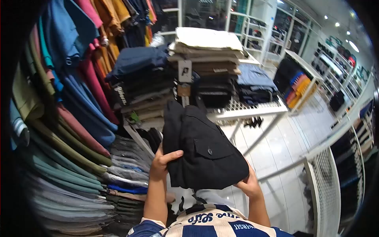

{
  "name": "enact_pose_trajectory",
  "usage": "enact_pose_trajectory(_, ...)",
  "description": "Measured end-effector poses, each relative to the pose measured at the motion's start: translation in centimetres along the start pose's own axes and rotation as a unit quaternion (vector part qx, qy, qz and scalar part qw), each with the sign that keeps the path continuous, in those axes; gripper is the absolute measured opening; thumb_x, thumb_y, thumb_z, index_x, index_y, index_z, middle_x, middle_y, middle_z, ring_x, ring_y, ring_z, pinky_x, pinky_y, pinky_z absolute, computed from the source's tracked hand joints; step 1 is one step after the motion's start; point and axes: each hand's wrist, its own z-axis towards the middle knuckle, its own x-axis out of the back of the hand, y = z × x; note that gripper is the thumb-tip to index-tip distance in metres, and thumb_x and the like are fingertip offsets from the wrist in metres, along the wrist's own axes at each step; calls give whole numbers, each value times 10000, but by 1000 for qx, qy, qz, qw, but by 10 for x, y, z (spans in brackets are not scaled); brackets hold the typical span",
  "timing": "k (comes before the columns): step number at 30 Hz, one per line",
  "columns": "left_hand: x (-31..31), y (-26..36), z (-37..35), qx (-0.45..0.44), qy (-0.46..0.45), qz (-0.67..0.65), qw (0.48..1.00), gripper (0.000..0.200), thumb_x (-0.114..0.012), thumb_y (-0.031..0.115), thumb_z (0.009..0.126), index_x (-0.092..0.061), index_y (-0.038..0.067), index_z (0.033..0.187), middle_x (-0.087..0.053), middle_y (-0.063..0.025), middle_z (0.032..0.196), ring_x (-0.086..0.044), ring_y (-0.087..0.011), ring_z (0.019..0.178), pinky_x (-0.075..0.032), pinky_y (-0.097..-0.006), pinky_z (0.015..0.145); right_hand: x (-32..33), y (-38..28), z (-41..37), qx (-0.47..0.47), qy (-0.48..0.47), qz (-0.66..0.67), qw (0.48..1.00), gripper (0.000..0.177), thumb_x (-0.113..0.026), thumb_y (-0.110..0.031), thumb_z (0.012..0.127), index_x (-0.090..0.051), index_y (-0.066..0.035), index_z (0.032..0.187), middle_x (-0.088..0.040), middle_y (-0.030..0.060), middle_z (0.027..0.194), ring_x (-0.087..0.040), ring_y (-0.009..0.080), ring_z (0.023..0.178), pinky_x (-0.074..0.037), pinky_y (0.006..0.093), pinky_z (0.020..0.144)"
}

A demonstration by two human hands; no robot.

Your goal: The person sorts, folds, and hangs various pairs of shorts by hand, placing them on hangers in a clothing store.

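1. Shop racks fill the background: hanging shirts (75,79) on the left, and stacks of folded clothes (209,67) on a white wire shelf (256,108).
2. A black folded garment (205,152) with a buttoned pocket is held up in front of the shelf, above the person's striped shirt (209,225).
3. The left hand (162,162) grasps its left edge, thumb lying across the front.
4. The right hand (248,183) grips the lower right corner, its fingers mostly hidden behind the cloth.
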Motion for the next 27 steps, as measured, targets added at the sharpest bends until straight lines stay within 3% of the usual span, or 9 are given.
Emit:
enact_pose_trajectory(2,3,-31,-2,57,-66,1,996,721,-752,18,749,-523,-58,1428,-670,-147,1271,-669,-259,1138,-518,-346,1027,4,-15,-48,-49,12,147,988,1124,-795,46,693,-184,47,1636,-351,161,1650,-380,252,1513,-264,371,1250)
enact_pose_trajectory(3,1,-46,-1,94,-129,6,987,709,-762,0,772,-515,-62,1434,-665,-142,1290,-653,-241,1171,-485,-331,1060,9,-14,-64,-31,53,104,993,1086,-805,-81,756,-181,49,1634,-358,183,1640,-408,267,1497,-289,369,1246)
enact_pose_trajectory(5,-14,-77,-10,129,-180,37,974,753,-795,-28,778,-495,-39,1469,-637,-117,1351,-618,-213,1218,-449,-339,1102,7,-35,-97,-42,177,248,952,967,-750,-170,852,-213,54,1624,-397,214,1608,-445,270,1470,-345,376,1220)
enact_pose_trajectory(6,-20,-98,-14,134,-215,43,966,776,-801,-43,789,-477,-27,1494,-628,-109,1373,-607,-205,1238,-437,-338,1118,12,-32,-111,-58,268,119,954,676,-546,-199,1005,-316,55,1587,-511,187,1529,-560,237,1363,-445,331,1138)
enact_pose_trajectory(7,-34,-116,-17,133,-251,46,958,800,-808,-58,799,-460,-15,1519,-618,-100,1394,-596,-197,1259,-424,-338,1133,18,-28,-124,-58,349,80,932,595,-588,-200,1012,-429,70,1519,-615,178,1409,-630,204,1257,-475,313,1093)
enact_pose_trajectory(9,-71,-132,-28,153,-296,34,942,817,-798,-77,834,-425,4,1556,-599,-90,1430,-568,-181,1299,-418,-339,1145,34,-19,-156,-29,429,37,902,546,-656,-182,1000,-508,81,1454,-659,175,1331,-660,191,1187,-500,309,1051)
enact_pose_trajectory(16,-190,-188,-69,184,-469,106,857,794,-804,-50,864,-415,8,1553,-594,-85,1436,-583,-166,1279,-458,-339,1112,65,-49,-277,112,594,-109,789,543,-725,-104,953,-545,96,1425,-645,187,1352,-639,227,1214,-467,338,1091)
enact_pose_trajectory(21,-312,-235,-136,161,-552,81,814,803,-780,-89,857,-391,-15,1555,-605,-99,1406,-585,-169,1265,-461,-328,1105,93,-97,-380,144,683,-273,662,585,-773,-203,920,-587,89,1392,-645,191,1345,-606,227,1233,-429,346,1101)
enact_pose_trajectory(27,-470,-307,-235,177,-611,49,770,756,-752,-72,798,-458,-18,1492,-643,-108,1326,-619,-178,1209,-482,-329,1069,147,-164,-490,151,737,-359,552,566,-753,-185,951,-565,92,1406,-633,192,1372,-581,231,1275,-419,350,1117)
